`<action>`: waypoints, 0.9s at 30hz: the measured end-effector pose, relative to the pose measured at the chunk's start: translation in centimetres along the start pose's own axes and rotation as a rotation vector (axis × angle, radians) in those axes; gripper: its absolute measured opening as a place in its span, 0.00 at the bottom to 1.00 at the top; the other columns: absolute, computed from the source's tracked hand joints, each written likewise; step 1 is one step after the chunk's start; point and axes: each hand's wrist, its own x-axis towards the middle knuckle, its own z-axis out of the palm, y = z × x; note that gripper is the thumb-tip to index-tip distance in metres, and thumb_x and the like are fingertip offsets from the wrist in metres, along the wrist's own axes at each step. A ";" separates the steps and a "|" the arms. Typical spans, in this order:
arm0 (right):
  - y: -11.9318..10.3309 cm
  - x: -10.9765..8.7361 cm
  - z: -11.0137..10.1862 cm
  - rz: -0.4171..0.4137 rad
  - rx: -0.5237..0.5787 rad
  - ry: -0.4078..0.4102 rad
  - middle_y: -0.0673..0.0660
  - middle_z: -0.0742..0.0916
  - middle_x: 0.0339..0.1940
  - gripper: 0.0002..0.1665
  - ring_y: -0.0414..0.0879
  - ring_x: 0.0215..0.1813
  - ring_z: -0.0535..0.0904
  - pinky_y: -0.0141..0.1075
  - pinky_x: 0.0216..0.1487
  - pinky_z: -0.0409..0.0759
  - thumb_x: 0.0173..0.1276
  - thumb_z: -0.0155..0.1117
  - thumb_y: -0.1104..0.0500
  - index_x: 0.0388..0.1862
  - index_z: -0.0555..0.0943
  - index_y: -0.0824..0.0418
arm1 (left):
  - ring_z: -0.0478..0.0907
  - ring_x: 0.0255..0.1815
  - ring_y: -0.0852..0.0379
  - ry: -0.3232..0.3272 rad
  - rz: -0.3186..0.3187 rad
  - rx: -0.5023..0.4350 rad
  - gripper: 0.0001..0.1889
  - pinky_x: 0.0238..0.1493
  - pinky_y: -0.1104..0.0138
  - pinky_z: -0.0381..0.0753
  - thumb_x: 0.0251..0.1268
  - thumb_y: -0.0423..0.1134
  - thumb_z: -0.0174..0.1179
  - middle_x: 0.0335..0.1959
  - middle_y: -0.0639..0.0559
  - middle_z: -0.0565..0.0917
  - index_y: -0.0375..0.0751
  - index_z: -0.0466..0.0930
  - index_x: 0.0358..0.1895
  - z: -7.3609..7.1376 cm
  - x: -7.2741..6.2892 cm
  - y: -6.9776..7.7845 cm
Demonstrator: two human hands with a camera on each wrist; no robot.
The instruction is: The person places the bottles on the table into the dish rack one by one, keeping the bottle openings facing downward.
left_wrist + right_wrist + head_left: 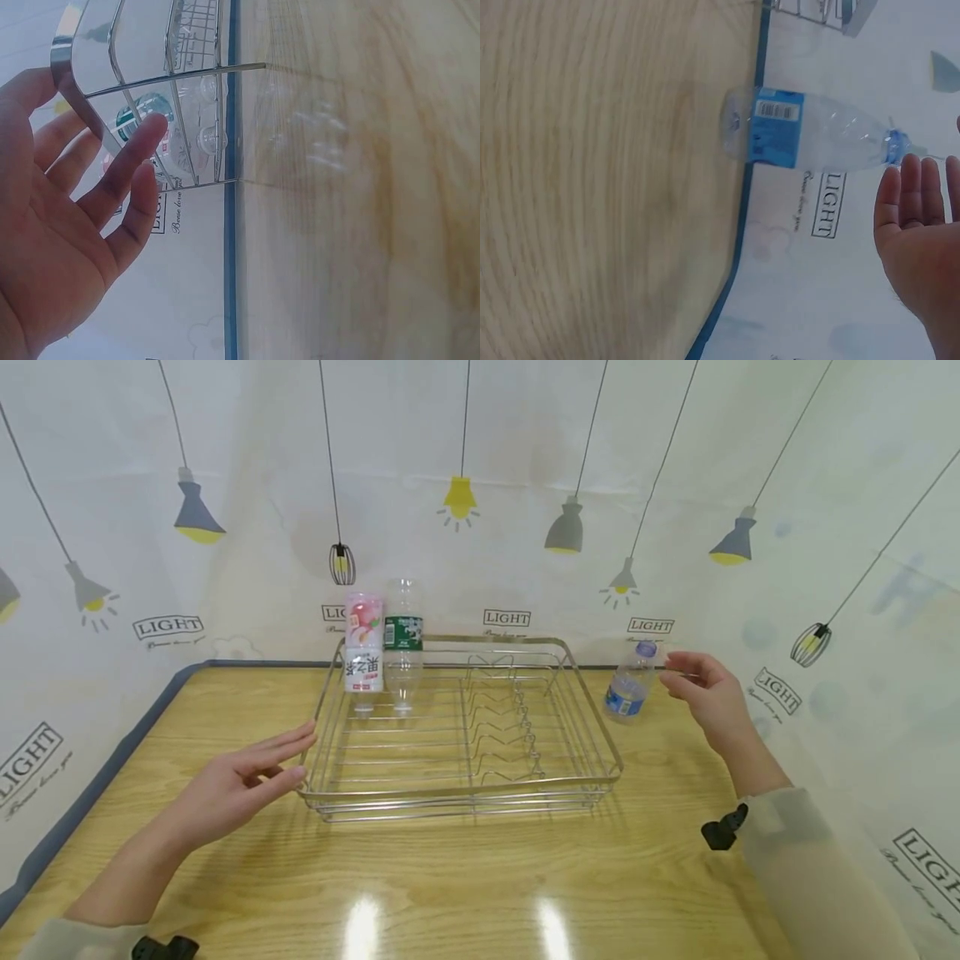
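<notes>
A wire dish rack (465, 792) stands on the table. My left hand (240, 785) is at its front left corner, fingers loosely extended; in the left wrist view, fingers (139, 157) overlap the rack's metal rim (79, 109). Inside the rack, at back left, are a bottle with a pink and white label (365, 643) and a clear bottle with a green label (404, 635), both neck down. To the right of the rack, a small clear bottle (626, 697) with a blue label and cap stands upright on the table. Holding nothing, my right hand (705, 697) is right of its cap, fingers extended.
The wooden table (450, 885) ends at the back and left in a dark blue edge (112, 760). A white curtain (525, 435) printed with lamps hangs behind it and at both sides. Wire plate dividers (506, 727) fill the rack's right half.
</notes>
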 end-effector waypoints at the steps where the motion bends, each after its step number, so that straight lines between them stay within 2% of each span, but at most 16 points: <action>1: 0.2 0.1 0.0 0.009 -0.012 -0.004 0.34 0.82 0.60 0.19 0.31 0.56 0.80 0.21 0.54 0.83 0.84 0.67 0.52 0.69 0.78 0.45 | 0.85 0.50 0.71 -0.001 -0.001 0.000 0.27 0.40 0.67 0.82 0.85 0.45 0.63 0.86 0.47 0.69 0.51 0.75 0.81 0.0 0.0 0.0; 5: 1.1 0.6 -0.2 0.053 -0.063 -0.022 0.40 0.79 0.67 0.32 0.30 0.58 0.78 0.21 0.56 0.81 0.85 0.66 0.48 0.81 0.72 0.52 | 0.85 0.50 0.72 -0.004 -0.003 0.003 0.27 0.41 0.67 0.83 0.85 0.46 0.63 0.86 0.47 0.69 0.52 0.75 0.82 0.0 -0.1 -0.1; 8: 2.0 1.1 -0.3 0.085 -0.083 -0.036 0.50 0.76 0.75 0.40 0.30 0.61 0.76 0.23 0.60 0.79 0.85 0.66 0.45 0.87 0.65 0.54 | 0.85 0.51 0.72 -0.004 -0.003 0.003 0.27 0.43 0.67 0.84 0.85 0.46 0.62 0.86 0.47 0.69 0.54 0.74 0.82 0.0 0.0 0.0; 14: 4.1 2.2 -0.4 0.131 -0.031 -0.053 0.62 0.67 0.86 0.43 0.28 0.63 0.74 0.23 0.64 0.76 0.84 0.67 0.48 0.91 0.60 0.51 | 0.85 0.51 0.71 -0.001 0.003 0.002 0.27 0.44 0.68 0.84 0.85 0.45 0.63 0.86 0.48 0.70 0.55 0.74 0.82 0.0 0.1 0.0; 16: 4.7 2.6 -0.3 0.145 -0.021 -0.060 0.64 0.65 0.88 0.44 0.29 0.64 0.74 0.26 0.67 0.76 0.84 0.67 0.49 0.91 0.59 0.51 | 0.85 0.50 0.71 -0.002 -0.001 0.005 0.27 0.44 0.68 0.84 0.85 0.46 0.63 0.86 0.48 0.69 0.56 0.74 0.82 0.0 0.1 -0.1; 18: 5.2 3.0 -0.1 0.158 -0.014 -0.077 0.66 0.63 0.89 0.46 0.36 0.70 0.74 0.35 0.75 0.74 0.85 0.66 0.50 0.92 0.56 0.52 | 0.85 0.50 0.70 -0.003 -0.002 0.005 0.27 0.44 0.68 0.84 0.85 0.46 0.63 0.86 0.48 0.70 0.56 0.75 0.82 0.0 0.0 -0.1; 20: 5.5 3.4 0.2 0.168 -0.009 -0.099 0.67 0.60 0.90 0.48 0.48 0.78 0.72 0.47 0.82 0.69 0.85 0.65 0.50 0.94 0.52 0.53 | 0.85 0.50 0.70 -0.006 -0.005 0.004 0.27 0.44 0.68 0.83 0.85 0.46 0.63 0.86 0.48 0.69 0.56 0.74 0.82 0.0 0.0 -0.1; 23: 5.7 3.9 0.7 0.181 0.021 -0.128 0.68 0.56 0.92 0.51 0.64 0.88 0.60 0.61 0.88 0.60 0.86 0.65 0.52 0.95 0.47 0.53 | 0.85 0.50 0.70 -0.003 -0.001 0.003 0.27 0.44 0.68 0.83 0.85 0.46 0.63 0.86 0.48 0.70 0.56 0.75 0.82 0.0 0.0 -0.1; 27: 5.5 4.2 1.5 0.195 0.039 -0.131 0.67 0.53 0.93 0.55 0.68 0.91 0.51 0.63 0.89 0.54 0.85 0.66 0.53 0.95 0.43 0.52 | 0.85 0.49 0.70 0.000 0.004 0.004 0.27 0.43 0.68 0.83 0.85 0.46 0.63 0.86 0.48 0.70 0.55 0.75 0.81 0.0 0.1 -0.1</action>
